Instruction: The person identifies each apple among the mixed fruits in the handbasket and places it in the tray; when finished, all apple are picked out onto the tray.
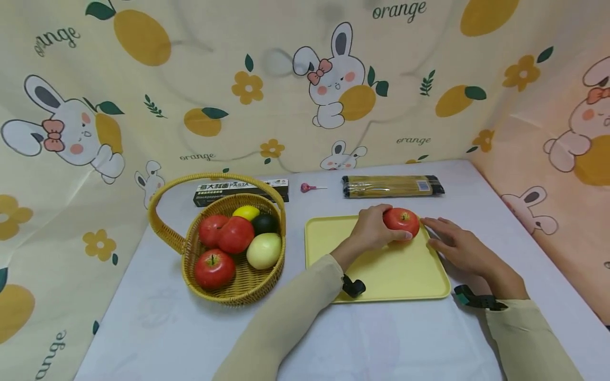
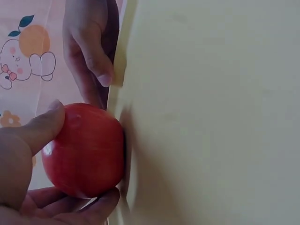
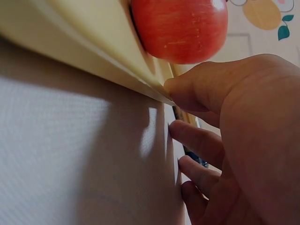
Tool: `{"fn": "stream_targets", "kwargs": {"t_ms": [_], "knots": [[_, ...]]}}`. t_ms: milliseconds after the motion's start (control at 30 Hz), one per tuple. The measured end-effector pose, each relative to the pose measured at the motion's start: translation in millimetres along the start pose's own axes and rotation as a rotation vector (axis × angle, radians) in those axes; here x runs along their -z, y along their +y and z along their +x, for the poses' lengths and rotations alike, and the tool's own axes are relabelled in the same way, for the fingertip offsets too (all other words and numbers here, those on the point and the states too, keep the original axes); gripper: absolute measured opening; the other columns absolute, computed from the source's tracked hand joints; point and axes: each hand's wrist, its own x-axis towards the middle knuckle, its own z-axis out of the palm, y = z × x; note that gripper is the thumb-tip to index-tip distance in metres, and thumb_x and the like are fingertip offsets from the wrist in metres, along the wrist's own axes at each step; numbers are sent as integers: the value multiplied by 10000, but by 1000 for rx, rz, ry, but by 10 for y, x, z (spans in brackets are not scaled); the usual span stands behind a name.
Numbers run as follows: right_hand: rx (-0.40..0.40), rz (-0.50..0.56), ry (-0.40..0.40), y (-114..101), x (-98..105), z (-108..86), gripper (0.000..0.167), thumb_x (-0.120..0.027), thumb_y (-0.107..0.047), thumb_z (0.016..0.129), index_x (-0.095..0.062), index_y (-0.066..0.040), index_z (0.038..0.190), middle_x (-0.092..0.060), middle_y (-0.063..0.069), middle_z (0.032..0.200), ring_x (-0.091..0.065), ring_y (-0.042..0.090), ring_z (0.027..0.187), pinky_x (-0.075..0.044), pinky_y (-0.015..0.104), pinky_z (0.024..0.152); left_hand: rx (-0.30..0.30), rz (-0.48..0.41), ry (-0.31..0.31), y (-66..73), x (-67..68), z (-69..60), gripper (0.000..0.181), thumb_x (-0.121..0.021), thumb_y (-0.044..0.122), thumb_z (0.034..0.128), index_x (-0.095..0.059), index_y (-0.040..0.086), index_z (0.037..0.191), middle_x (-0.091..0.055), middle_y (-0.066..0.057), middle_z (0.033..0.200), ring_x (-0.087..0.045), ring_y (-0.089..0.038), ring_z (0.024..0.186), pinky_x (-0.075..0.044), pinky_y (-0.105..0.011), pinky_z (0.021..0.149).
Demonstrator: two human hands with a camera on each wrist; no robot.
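In the head view a red apple (image 1: 402,224) sits at the far right corner of a yellow tray (image 1: 395,288). My left hand (image 1: 370,228) holds it, thumb on the near side and fingers behind. The left wrist view shows the apple (image 2: 86,152) between thumb and fingers, against the tray's surface. Just right of the tray is my right hand (image 1: 459,246), its fingers loosely extended. In the right wrist view its thumb (image 3: 197,86) touches the tray rim (image 3: 140,77), while the other fingertips are low by the tabletop.
Left of the tray stands a wicker basket (image 1: 252,288) with a tall handle, holding red fruits, a yellow one, a dark one and a pale one. Behind are a pasta box (image 1: 205,197), a lollipop (image 1: 306,187) and a packet of noodles (image 1: 381,186). Patterned cloth (image 1: 286,106) hangs behind the table.
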Motion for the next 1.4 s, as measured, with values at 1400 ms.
{"fn": "stream_targets", "kwargs": {"t_ms": [1400], "knots": [[-3,-19,-1,8,-18,33,748,-602,-416,1127,-287,-121,1737,-247,397,1720,-205,676,1561,-286,898,1124,-308,-448,103,-1130,2038,-2198,593,-848,14,938,-647,44,1495,-700,-214,1455,-709,-363,1323,-586,-408,1110]]}}
